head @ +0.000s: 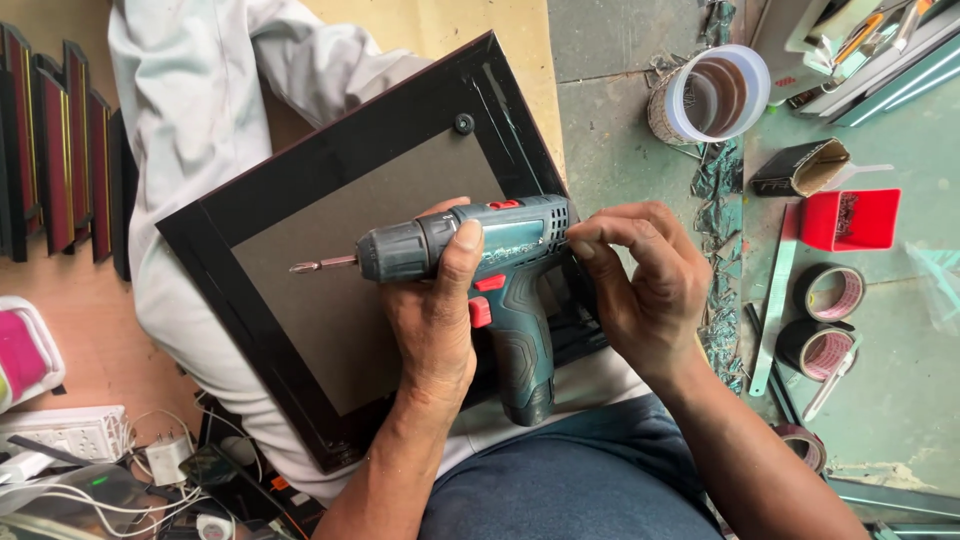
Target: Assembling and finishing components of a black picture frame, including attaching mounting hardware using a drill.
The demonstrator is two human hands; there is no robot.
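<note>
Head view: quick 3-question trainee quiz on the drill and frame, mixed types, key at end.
1. True or false: the drill bit touches the backing board.
2. Which hand grips the cordless drill? A left hand B right hand C neither
3. What colour is the small tub on the green floor?

Key:
1. False; it is held above.
2. A; the right hand's fingertips only touch its rear.
3. Red.

Bright, even daylight, soft shadows, sharp focus, slight edge distortion.
</note>
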